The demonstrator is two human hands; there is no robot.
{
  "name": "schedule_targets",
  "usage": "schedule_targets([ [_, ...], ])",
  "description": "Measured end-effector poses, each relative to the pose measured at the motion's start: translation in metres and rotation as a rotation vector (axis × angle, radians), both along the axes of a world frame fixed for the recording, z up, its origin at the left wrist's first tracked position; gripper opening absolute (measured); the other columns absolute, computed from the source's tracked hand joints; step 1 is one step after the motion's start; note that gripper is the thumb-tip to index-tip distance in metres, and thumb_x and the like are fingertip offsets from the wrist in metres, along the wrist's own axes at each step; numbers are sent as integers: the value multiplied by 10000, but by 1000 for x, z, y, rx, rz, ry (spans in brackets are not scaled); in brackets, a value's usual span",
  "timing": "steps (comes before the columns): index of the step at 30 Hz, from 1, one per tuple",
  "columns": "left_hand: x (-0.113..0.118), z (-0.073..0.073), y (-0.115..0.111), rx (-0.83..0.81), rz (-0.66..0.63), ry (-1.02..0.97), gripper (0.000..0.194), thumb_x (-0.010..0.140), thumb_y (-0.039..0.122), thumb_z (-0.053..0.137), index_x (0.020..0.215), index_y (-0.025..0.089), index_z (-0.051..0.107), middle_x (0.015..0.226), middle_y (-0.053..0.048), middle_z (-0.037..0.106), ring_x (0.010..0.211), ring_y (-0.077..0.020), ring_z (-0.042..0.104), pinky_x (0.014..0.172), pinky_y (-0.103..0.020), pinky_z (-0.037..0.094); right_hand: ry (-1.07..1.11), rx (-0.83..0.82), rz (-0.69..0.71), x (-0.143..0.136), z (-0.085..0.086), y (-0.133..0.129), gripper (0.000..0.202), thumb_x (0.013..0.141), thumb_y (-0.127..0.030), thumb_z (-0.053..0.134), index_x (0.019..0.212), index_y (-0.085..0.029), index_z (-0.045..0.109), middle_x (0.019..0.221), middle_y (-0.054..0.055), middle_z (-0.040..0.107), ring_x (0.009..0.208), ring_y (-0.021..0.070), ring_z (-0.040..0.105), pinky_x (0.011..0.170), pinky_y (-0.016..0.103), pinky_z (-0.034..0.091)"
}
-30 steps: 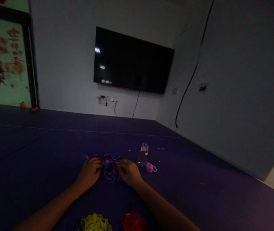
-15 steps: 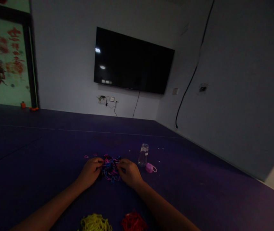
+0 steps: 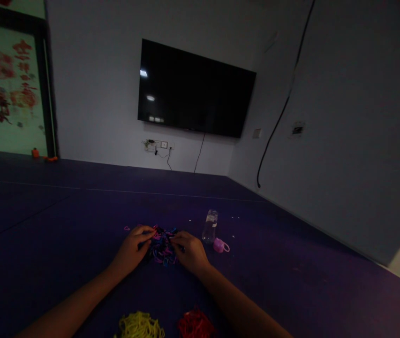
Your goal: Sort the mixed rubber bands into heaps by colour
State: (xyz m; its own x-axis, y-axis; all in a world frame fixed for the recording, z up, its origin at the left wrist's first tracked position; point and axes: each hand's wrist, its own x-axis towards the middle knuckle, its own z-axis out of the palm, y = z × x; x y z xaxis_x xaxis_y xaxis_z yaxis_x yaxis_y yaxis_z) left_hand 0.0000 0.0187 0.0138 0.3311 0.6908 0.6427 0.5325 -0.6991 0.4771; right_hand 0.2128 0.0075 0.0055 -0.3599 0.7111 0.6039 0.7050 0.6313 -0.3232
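Observation:
A mixed pile of small pink, blue and dark rubber bands [image 3: 163, 249] lies on the dark purple surface between my hands. My left hand [image 3: 134, 244] reaches the pile's upper left edge, its index finger stretched over pink bands and its thumb apart below. At the right edge, my right hand [image 3: 188, 251] has its fingers bent together in a pinch; what they hold is too small and dark to make out. Closer to me sit a heap of yellow rubber bands [image 3: 140, 325] and a heap of red rubber bands [image 3: 196, 324], both cut off by the lower frame edge.
To the right of my right hand stands a clear bottle [image 3: 210, 227], with a pink cap with a loop [image 3: 220, 245] beside it. Small white bits [image 3: 233, 236] are scattered there. One loose pink band [image 3: 127, 228] lies left of the pile. A television [image 3: 196, 89] hangs on the wall.
My left hand has shifted slightly up and right over the pile's upper edge, its thumb and index finger spreading apart. My right hand stays nearly in place.

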Motion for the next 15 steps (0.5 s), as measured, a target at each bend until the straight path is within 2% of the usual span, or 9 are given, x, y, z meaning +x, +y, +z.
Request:
schedule_targets([
  [5, 2, -3, 0, 34, -23, 52, 371, 783, 68, 443, 1030, 242, 660, 1050, -40, 633, 1000, -192, 563, 900, -386, 460, 34, 28, 20, -1, 1, -1, 163, 826, -204, 539, 893, -227, 686, 949, 40, 659, 834, 142, 617, 728, 229, 482],
  [10, 7, -5, -6, 132, -135, 183, 548, 728, -23, 403, 1152, 264, 598, 1126, -45, 605, 1085, -205, 513, 953, -402, 420, -9, 50, 29, -3, 1, -3, 195, 788, -289, 615, 968, -238, 670, 989, 42, 657, 874, 160, 614, 772, 256, 480],
  [15, 8, -4, -12, 162, -218, 258, 571, 762, -13, 399, 1219, 294, 546, 1193, -41, 573, 1148, -218, 469, 992, -405, 386, -44, 80, 52, -7, 1, -5, 164, 845, -240, 529, 899, -239, 684, 958, 29, 669, 856, 148, 614, 769, 246, 469],
])
